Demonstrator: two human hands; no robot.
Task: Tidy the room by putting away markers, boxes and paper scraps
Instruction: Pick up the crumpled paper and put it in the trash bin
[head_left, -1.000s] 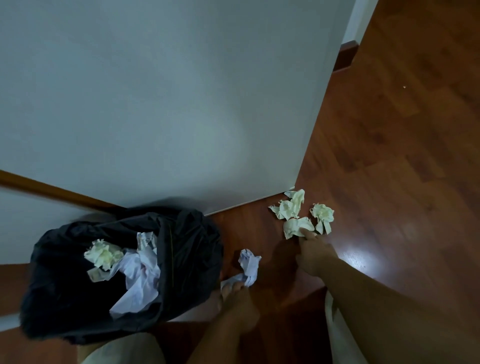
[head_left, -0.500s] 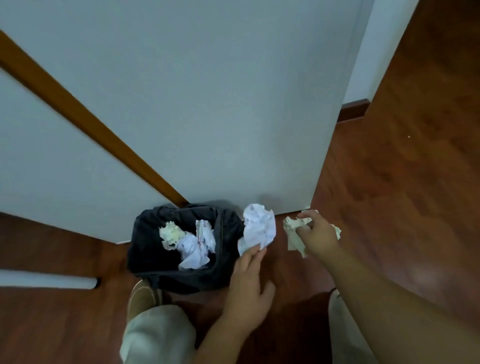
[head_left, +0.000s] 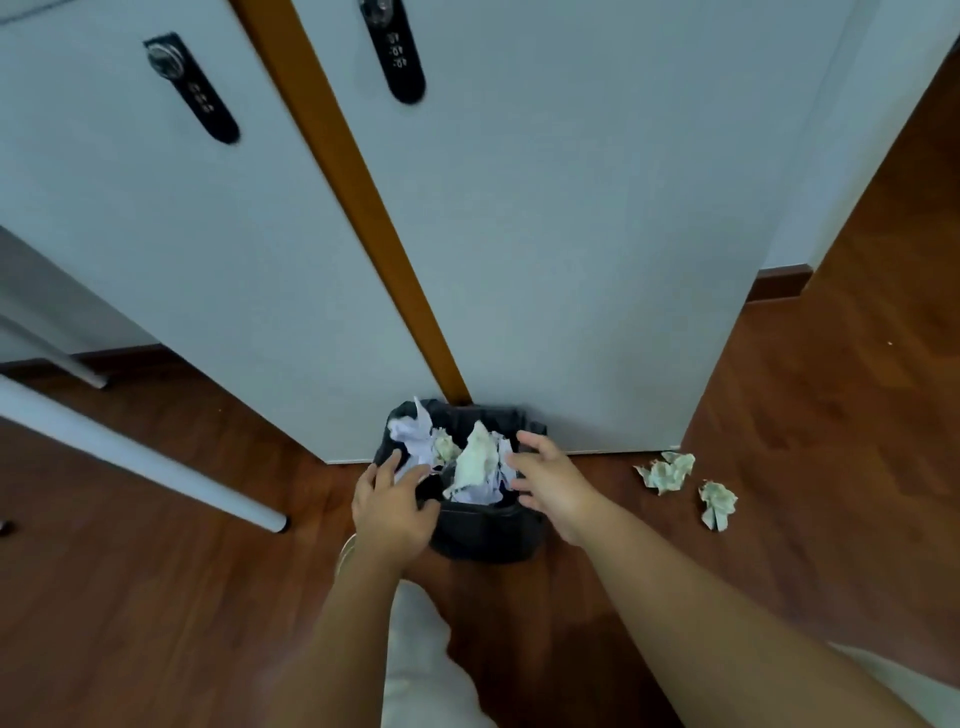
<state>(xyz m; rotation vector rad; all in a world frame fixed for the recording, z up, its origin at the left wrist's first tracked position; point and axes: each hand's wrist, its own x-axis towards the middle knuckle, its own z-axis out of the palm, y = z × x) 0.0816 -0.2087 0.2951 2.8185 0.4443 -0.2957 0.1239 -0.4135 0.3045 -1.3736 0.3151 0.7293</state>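
While both hands hover at the bin, two crumpled scraps remain on the floor (head_left: 810, 519) to the right. White cabinet doors (head_left: 571, 234) stand directly behind the black-lined bin (head_left: 488, 535), closing that side; open floor extends right. Paper in the bin (head_left: 475, 462) sits high at the rim. The left hand (head_left: 389, 506) rests over the near-left rim, grip open, holding nothing. The right hand (head_left: 553, 486), grip spread and empty, is nearer the larger scrap (head_left: 667, 472) and smaller scrap (head_left: 718, 503); reach rightward, judged unobstructed.
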